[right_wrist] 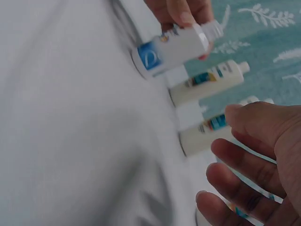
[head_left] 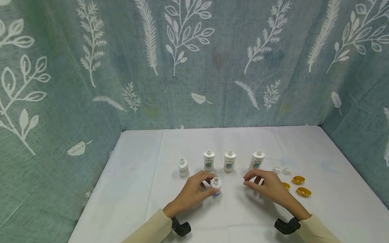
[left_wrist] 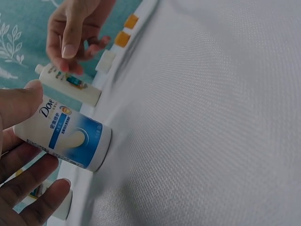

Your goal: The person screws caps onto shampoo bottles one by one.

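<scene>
My left hand [head_left: 195, 188] grips a small white Dove bottle [head_left: 216, 187] between thumb and fingers. The bottle stands upright, its threaded neck bare of any cap. In the left wrist view its blue-and-white label [left_wrist: 70, 134] faces the camera, and its base is at the white cloth. To the right, my right hand [head_left: 265, 185] hovers over the table with fingers loosely bent and nothing between them. Just beyond that hand is a white bottle [head_left: 256, 160] with a teal label. Two similar bottles [head_left: 209, 161] stand further left, also uncapped.
Another small white bottle [head_left: 183, 168] stands at the left end of the row. Right of my right hand lie two white caps [head_left: 287, 170] and three orange caps [head_left: 298, 180]. A leaf-patterned green curtain [head_left: 213, 99] borders the white table [head_left: 136, 196] at the back and sides.
</scene>
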